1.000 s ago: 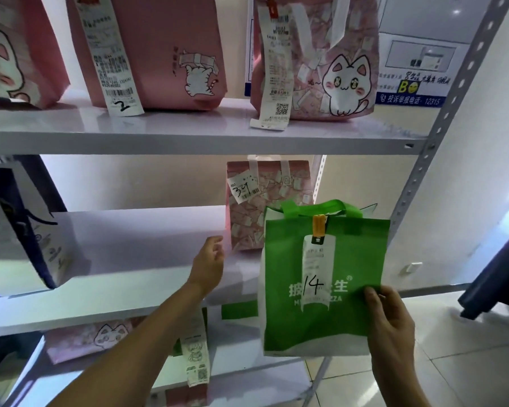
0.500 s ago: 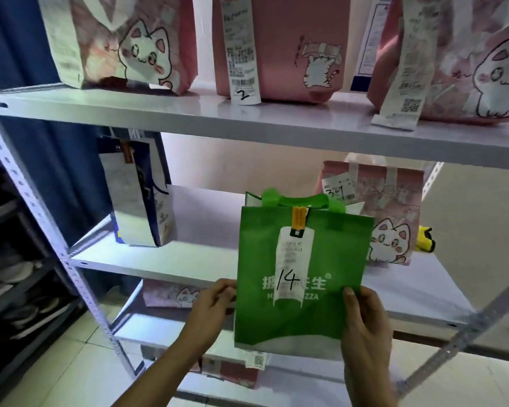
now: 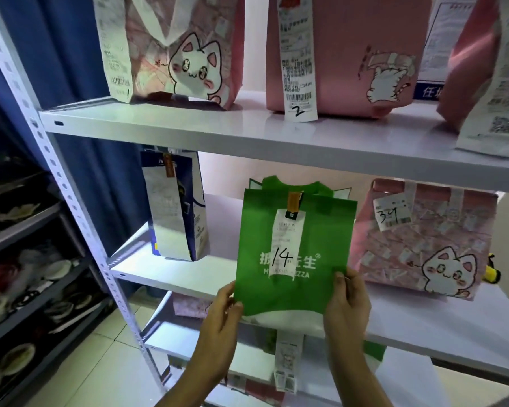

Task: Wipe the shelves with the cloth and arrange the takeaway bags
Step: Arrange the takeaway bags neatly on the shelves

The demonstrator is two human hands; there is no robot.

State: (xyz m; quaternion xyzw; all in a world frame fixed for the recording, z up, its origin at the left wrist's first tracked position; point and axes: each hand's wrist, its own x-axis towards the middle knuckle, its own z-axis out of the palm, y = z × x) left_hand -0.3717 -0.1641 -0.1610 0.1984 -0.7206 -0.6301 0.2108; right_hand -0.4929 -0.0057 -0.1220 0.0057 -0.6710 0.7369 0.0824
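Note:
A green takeaway bag with a receipt marked 14 stands upright at the front of the middle shelf. My left hand grips its lower left corner and my right hand grips its lower right corner. To its left stands a blue and white bag. On the right sits a pink cat bag tagged 329. No cloth is in view.
The top shelf carries three pink bags with long receipts, one marked 2. More bags lie on the lower shelf. A yellow object peeks out behind the pink cat bag. A dark rack with shoes stands at the left.
My left hand left the shelf and took the green bag's lower left corner. The bag moved left toward the middle of the shelf, and my view turned left.

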